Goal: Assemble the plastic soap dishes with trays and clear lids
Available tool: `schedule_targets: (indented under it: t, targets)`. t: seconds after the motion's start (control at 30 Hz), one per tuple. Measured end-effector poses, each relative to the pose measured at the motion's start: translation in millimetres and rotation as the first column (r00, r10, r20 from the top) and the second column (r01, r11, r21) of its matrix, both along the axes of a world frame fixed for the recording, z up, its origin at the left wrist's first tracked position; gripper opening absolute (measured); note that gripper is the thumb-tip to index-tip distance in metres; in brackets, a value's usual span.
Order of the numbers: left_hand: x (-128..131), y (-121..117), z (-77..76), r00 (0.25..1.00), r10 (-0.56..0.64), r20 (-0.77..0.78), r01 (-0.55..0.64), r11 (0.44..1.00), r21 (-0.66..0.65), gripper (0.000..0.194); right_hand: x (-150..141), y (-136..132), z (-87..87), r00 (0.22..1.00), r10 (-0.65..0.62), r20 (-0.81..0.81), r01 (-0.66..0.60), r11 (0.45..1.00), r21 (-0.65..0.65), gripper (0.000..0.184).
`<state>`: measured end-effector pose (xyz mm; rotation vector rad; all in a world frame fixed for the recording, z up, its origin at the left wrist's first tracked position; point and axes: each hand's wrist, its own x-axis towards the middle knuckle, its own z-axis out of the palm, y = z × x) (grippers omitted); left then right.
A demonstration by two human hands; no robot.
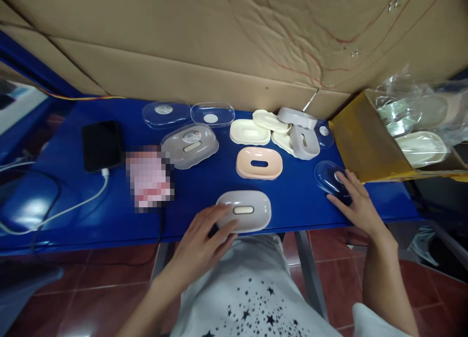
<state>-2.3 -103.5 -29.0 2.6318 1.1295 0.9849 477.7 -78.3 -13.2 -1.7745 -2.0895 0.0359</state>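
My left hand point(206, 232) grips the left end of a grey oval soap dish point(259, 215) at the table's front edge. A cream bar-shaped insert point(243, 209) sits in the slot at the dish's middle. Over on the right, my right hand point(356, 203) has its thumb and fingers on a clear plastic lid point(323, 176) with a round white sticker, lying on the table. Behind the grey dish is a peach soap dish tray point(241, 168) with an oblong hole. The undersides of both held pieces are hidden.
On the blue table point(197, 190), cream dishes point(250, 132) and grey trays point(306, 142) are piled at the back. Clear lids point(212, 113) and another grey dish point(193, 149) lie left of them. A cardboard box point(351, 142) holds bagged pieces; a black phone point(101, 146) is charging.
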Motion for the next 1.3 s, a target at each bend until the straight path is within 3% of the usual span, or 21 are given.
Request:
schedule_targets:
  t: [0.07,0.13,0.23,0.3,0.4,0.53,0.77,1.1,1.3]
  targets:
    - [7,4,-1.8,0.999,0.012,0.042,-0.013,1.000,0.023,0.036,6,-21,-4.7,0.998,-0.021,-0.056,0.021,1.000,-0.002,0.064]
    - [15,8,-3.2,0.998,0.020,0.066,-0.022,0.999,0.037,0.045,-11,-35,-5.4,0.992,-0.015,-0.127,0.019,0.999,0.030,0.056]
    - [24,12,-5.8,0.996,0.025,0.091,-0.027,0.999,0.025,0.053,-63,-43,-1.9,0.960,0.051,-0.276,-0.033,0.997,0.067,0.051]
    - [26,12,-8.0,0.993,0.036,0.114,-0.036,0.999,-0.001,0.056,-101,-42,0.1,0.927,0.170,-0.334,-0.148,0.985,0.088,0.052]
    - [26,12,-10.5,0.990,0.045,0.131,-0.040,0.999,-0.036,0.063,-148,-35,0.5,0.883,0.384,-0.272,-0.362,0.923,0.129,0.062]
    - [22,13,-7.9,0.992,0.051,0.114,-0.046,0.998,-0.043,0.060,-182,-23,-1.3,0.859,0.496,-0.128,-0.478,0.866,0.148,0.068]
    - [17,16,0.5,0.999,0.013,0.038,-0.013,1.000,-0.006,0.043,-191,-23,-3.2,0.853,0.519,0.053,-0.520,0.838,0.167,0.076]
    - [-1,18,-0.4,0.993,0.075,0.086,-0.078,0.997,0.023,0.040,-207,-5,-3.2,0.809,0.581,0.091,-0.588,0.797,0.135,0.068]
    - [-7,19,-3.4,0.993,0.100,0.056,-0.102,0.994,0.035,0.040,-210,2,-2.0,0.787,0.616,0.044,-0.617,0.784,0.067,0.075]
